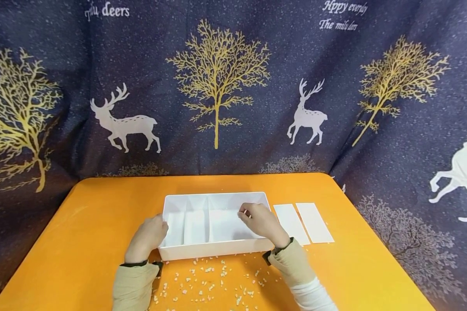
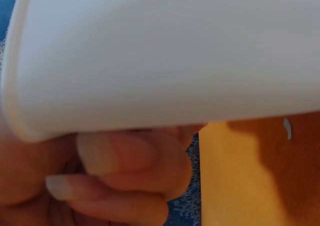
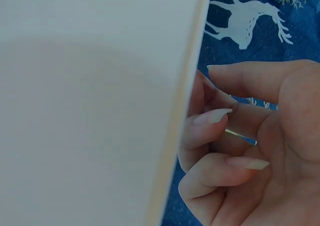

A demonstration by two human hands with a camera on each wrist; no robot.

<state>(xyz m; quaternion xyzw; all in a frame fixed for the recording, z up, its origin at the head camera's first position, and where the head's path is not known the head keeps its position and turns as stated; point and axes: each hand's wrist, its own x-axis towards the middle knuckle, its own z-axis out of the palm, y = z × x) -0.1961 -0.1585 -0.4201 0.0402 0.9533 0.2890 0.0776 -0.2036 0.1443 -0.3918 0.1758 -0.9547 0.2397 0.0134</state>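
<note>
A white divided tray (image 1: 218, 249) lies across the middle of the orange table, and its compartments look bare. My left hand (image 1: 151, 232) grips the tray's left side wall near the front corner. Curled fingers (image 2: 130, 158) show close beside the tray wall (image 2: 160, 56) in the left wrist view, partly hidden by it. Over the large right compartment, my right hand (image 1: 261, 218) hovers with loosely bent fingers. In the right wrist view, nothing shows between the thumb and fingers (image 3: 215, 173), though the tray wall (image 3: 90, 111) covers some of the index finger.
Two white rectangular cards (image 1: 292, 223) (image 1: 315, 222) lie side by side, right of the tray. Many small pale crumbs (image 1: 208, 270) are scattered on the table (image 1: 101, 207) in front of it. A dark curtain (image 1: 241, 160) with deer and trees hangs behind.
</note>
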